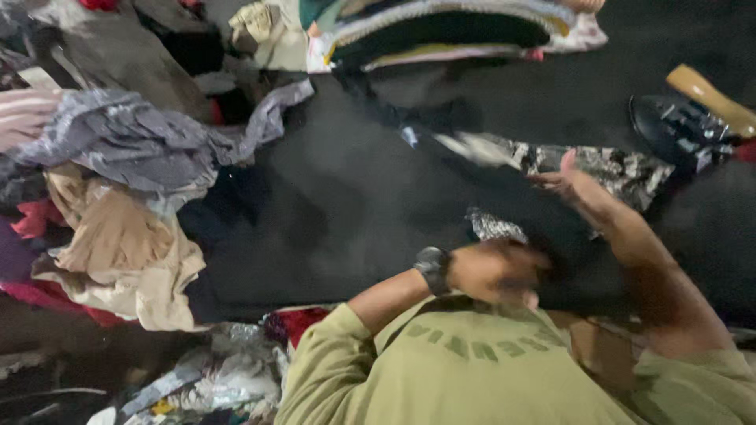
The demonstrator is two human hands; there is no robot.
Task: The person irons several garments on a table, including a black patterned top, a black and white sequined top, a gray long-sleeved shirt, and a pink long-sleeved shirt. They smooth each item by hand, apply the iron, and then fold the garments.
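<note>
Far left pile: a heap of crumpled clothes fills the left edge of the frame, with a grey garment (pixel 130 138) on top and a tan garment (pixel 118 252) slumped just below it.
Lower left: a jumble of pale and silvery fabric scraps (pixel 213 378) lies beside the olive sleeve.
Centre surface: a black cloth (pixel 339 197) spreads wide across the middle of the frame, and the work is happening on it.
Left hand (pixel 496 271): at lower centre, wristwatch (pixel 433 267) on the wrist, fingers curled shut and gripping the near edge of a dark garment (pixel 551 228); it is blurred.
Dark garment: it lies on the black cloth, right of centre, between the two hands, with a black-and-white patterned fabric (pixel 622 169) showing just beyond it.
Right hand (pixel 579 189): right of centre, fingers stretched out flat, pressing on the dark garment near the patterned fabric.
Top centre: a stack of folded clothes (pixel 457 27) sits at the upper edge.
Upper right: a dark iron with a wooden handle (pixel 693 118) rests on the black cloth, well apart from both hands.
</note>
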